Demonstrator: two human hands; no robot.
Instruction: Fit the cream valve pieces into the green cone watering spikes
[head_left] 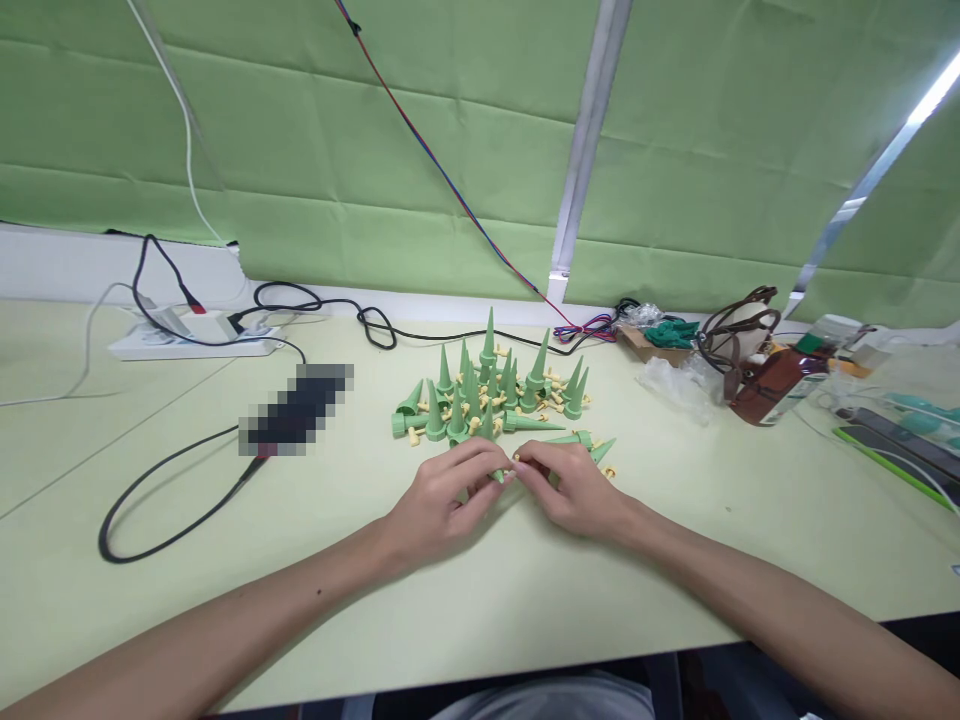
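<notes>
Head view: left hand (pixel 439 495) clamped on a green spike (pixel 498 476), right hand (pixel 577 490) pinching a small yellow piece (pixel 517 458), fingertips close together, nearer the front edge of the tabletop (pixel 525 610). Spike pile (pixel 472 395), yellow bits mixed in, lies toward the back edge.

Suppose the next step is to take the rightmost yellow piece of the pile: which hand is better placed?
Right hand, probably: it lies beside this yellow piece, while the left hand is farther away and seems to hold a green cone.
</notes>
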